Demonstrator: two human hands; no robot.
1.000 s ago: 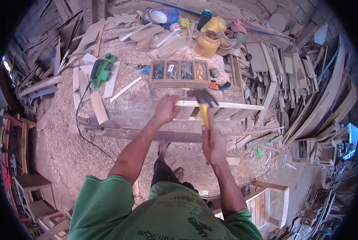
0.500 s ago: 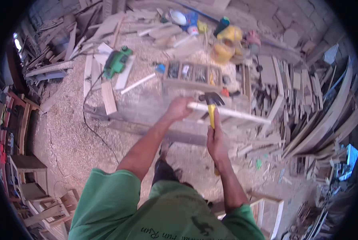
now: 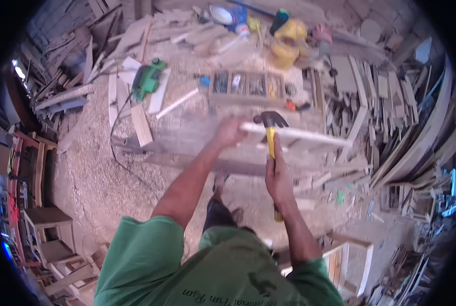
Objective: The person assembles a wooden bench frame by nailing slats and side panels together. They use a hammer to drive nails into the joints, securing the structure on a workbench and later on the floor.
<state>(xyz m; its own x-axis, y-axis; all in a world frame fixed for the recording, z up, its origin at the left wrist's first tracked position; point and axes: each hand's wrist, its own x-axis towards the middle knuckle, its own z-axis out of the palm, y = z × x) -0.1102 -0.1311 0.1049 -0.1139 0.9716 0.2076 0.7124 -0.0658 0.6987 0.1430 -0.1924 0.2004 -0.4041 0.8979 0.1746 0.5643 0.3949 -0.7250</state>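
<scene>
A claw hammer (image 3: 271, 133) with a dark head and a yellow-and-black handle is in my right hand (image 3: 280, 179), its fingers wrapped round the grip. The hammer head overlaps a pale wooden strip (image 3: 314, 136) in the view; I cannot tell whether they touch. My left hand (image 3: 230, 131) is closed on the strip's left end, with its fingertips partly blurred. The strip slants down to the right over the workbench (image 3: 187, 143), and shorter wooden pieces show just below it.
Beyond the strip sits a wooden compartment box (image 3: 228, 100) with small hardware. A green power planer (image 3: 147, 81) with a trailing cord lies at the left. Yellow containers (image 3: 289, 43) stand at the back. Wood offcuts (image 3: 340, 117) pile up on the right, and a wooden stool (image 3: 48, 217) is at lower left.
The view has shifted slightly, so the bench things appear a little higher. Both hands keep their holds, and the hammer stays over the strip.
</scene>
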